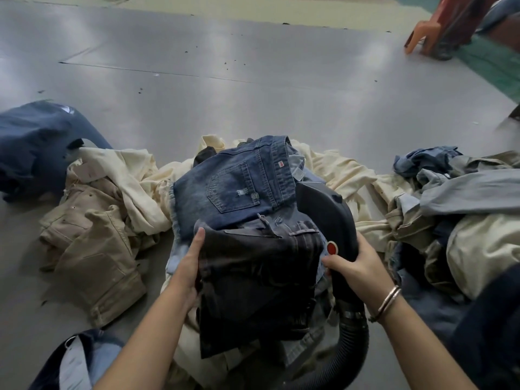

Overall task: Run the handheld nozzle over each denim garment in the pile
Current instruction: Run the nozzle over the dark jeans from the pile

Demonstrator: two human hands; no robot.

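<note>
Fingers of right hand (358, 267) curled round black nozzle (327, 218) handle, its head against blue denim shorts (233, 184); left hand (190, 266) fingers straight, steadying dark garment (253, 277) atop the pile; heaps either side apparently await; progress uncertain.

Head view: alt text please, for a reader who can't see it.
A person's right hand grips a black handheld nozzle against stacked denim garments, while the left hand steadies the dark top piece. Beige clothes lie around on a grey floor.
</note>
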